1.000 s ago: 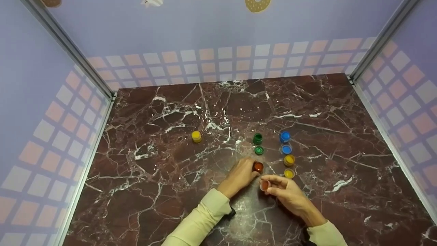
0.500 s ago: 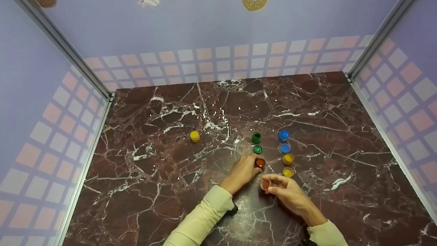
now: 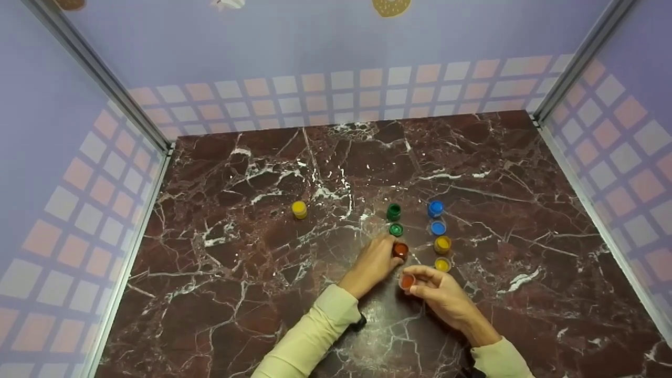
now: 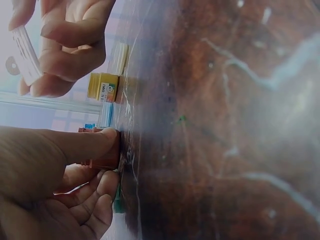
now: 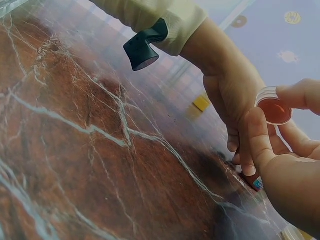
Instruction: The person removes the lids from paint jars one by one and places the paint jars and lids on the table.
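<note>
My left hand [image 3: 371,264] grips a small open paint jar [image 3: 400,250] of brownish-red paint, thumb on one side and fingers on the other. In the left wrist view that jar [image 4: 107,150] stands on the table. Nearer to me, my right hand [image 3: 443,294] pinches the jar's round lid [image 3: 407,282] between thumb and fingertips, raised above the tabletop. The right wrist view shows red paint inside the tilted lid [image 5: 275,110]. Just beyond the left hand lies a green lid [image 3: 396,229], with its open green jar [image 3: 394,212] behind it.
To the right stand an open blue jar [image 3: 436,209] with its lid [image 3: 438,228] and an open yellow jar [image 3: 442,244] with its lid [image 3: 442,264]. Another yellow jar [image 3: 299,210] stands apart at the left. Panels [image 3: 336,52] wall the marbled table [image 3: 236,315] at back and sides.
My left hand has shifted the red jar slightly away from me, toward the green lid. The right hand keeps the lid in nearly the same place. The head view has moved slightly.
</note>
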Motion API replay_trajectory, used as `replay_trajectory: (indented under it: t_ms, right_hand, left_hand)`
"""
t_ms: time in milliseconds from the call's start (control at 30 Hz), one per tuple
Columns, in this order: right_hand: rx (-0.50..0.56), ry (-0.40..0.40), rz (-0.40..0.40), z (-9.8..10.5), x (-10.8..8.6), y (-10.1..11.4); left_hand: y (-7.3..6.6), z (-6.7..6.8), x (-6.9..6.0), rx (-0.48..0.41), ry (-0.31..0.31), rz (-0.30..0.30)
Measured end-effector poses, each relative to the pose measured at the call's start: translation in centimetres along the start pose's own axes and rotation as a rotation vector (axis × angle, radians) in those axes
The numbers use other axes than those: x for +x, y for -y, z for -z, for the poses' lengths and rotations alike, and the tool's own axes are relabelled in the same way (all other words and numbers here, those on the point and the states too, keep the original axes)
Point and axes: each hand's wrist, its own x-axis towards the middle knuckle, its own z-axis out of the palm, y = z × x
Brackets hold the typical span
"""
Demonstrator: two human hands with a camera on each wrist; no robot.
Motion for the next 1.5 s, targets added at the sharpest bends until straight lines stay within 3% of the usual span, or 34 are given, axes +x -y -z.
replay_trajectory:
  t_ms: [267, 467, 700, 933, 1233, 1500]
  right_hand:
    - [-0.030, -0.017, -0.015, -0.2, 0.3, 0.0]
    - [-0.122, -0.036, -0.030, -0.5, 0.6, 0.2]
    - [-0.209, -0.001, 0.012, -0.4, 1.0, 0.5]
    - [-0.342, 0.010, 0.024, -0.5, 1.3, 0.5]
    - [-0.479, 0.016, 0.033, -0.8, 1.4, 0.4]
    - [-0.567, -0.053, -0.008, -1.2, 1.4, 0.3]
  left_hand:
    - [0.1, 0.0, 0.0, 0.007, 0.005, 0.010]
    - [0.3, 0.3, -0.2, -0.011, 0.002, -0.003]
    - [0.8, 0.6, -0.6, -0.016, -0.001, -0.023]
    - [1.3, 1.2, -1.3, -0.022, 0.013, 0.006]
    - [2.4, 2.1, -2.3, -0.051, -0.009, 0.022]
    - [4.0, 3.6, -3.1, -0.100, -0.085, 0.050]
